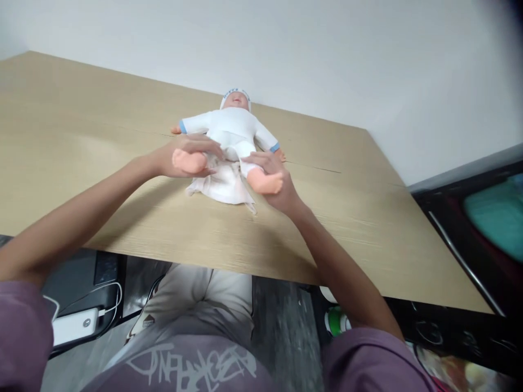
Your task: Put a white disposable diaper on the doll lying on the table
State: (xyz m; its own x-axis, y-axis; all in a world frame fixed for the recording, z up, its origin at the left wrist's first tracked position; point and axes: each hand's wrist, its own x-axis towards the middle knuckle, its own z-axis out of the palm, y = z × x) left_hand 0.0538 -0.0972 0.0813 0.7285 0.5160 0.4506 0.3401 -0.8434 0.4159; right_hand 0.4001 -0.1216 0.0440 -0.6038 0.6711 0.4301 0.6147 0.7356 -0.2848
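Observation:
A baby doll [233, 121] in a white suit with blue cuffs and a white printed cap lies on its back on the wooden table [351, 228], its feet pointing at me. Under its bottom and between its legs spreads an opened white diaper [224, 188] with thin, partly see-through edges. My left hand [186, 149] is wrapped around the doll's leg on the left, whose bare foot shows in front of the palm. Closed around the other leg is my right hand [273, 169], with that foot sticking out toward me. Both legs are held apart.
Behind the table rises a pale wall [286, 54]. Below the near edge, a white power bank [75, 325] with a cable rests on a black seat at the left. A green and white container [337, 321] stands low on the right, beside black furniture.

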